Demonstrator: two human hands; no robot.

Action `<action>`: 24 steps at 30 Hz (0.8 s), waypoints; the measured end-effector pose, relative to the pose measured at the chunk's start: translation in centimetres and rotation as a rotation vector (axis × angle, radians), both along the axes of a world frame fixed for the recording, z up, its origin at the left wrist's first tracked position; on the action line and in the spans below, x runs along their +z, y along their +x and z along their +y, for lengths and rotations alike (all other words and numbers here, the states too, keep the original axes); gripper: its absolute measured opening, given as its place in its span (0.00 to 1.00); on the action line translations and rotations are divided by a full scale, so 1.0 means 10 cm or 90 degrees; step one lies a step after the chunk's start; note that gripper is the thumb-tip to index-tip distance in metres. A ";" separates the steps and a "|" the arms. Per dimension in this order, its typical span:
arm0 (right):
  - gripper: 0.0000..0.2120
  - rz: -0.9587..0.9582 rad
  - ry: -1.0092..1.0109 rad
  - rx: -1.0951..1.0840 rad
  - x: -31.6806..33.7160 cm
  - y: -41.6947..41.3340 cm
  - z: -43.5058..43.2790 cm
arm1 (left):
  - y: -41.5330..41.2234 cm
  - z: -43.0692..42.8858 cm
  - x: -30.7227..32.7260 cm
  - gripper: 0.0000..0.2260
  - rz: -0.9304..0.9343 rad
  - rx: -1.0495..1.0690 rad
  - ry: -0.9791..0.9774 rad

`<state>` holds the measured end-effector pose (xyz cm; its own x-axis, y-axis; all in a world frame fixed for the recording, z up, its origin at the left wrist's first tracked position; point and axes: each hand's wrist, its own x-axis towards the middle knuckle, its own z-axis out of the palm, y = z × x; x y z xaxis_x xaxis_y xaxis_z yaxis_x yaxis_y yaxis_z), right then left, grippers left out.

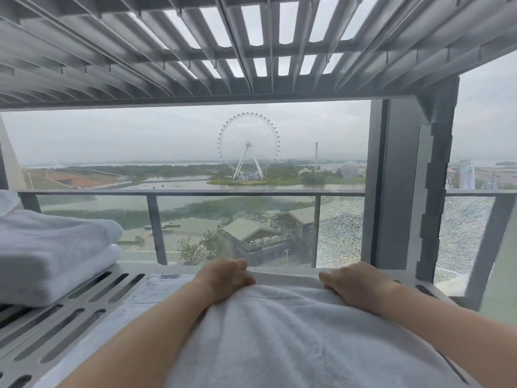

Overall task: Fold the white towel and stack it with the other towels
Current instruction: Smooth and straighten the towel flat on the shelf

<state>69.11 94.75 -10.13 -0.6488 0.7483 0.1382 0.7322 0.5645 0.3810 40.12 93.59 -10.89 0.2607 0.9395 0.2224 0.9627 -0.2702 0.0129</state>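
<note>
1. The white towel (293, 331) lies on the slatted shelf (84, 306) at 6 o'clock in the view, with an upper layer doubled over a lower one.
2. The left hand (226, 278) and right hand (352, 284) sit at the upper layer's far edge, at 12 o'clock of the towel. The fingers of each are curled and gripping that edge.
3. Judged step: a fold is in hand, not finished.
4. The stack of folded towels (50, 256) stands at 9 o'clock, apart from the towel.
5. The next move likely calls for squaring the edges, folding down to the stack's footprint, then carrying the towel toward 9 o'clock.
</note>
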 end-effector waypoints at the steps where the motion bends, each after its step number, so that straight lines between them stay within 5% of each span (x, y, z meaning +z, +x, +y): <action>1: 0.04 0.024 -0.004 0.007 -0.02 0.02 0.02 | -0.01 0.02 0.00 0.12 0.000 -0.027 -0.005; 7: 0.09 0.019 0.017 -0.015 0.02 -0.04 0.09 | -0.09 0.15 -0.04 0.16 0.042 -0.081 0.014; 11: 0.07 0.012 -0.106 -0.158 0.18 -0.23 0.13 | -0.08 0.17 -0.04 0.12 -0.030 -0.086 0.034; 17: 0.16 0.245 -0.153 -0.121 -0.08 -0.59 0.23 | -0.09 0.08 -0.08 0.10 -0.093 -0.087 0.097; 24: 0.11 0.399 0.073 0.006 -0.17 -0.47 0.16 | -0.05 -0.09 -0.06 0.13 -0.028 -0.139 0.291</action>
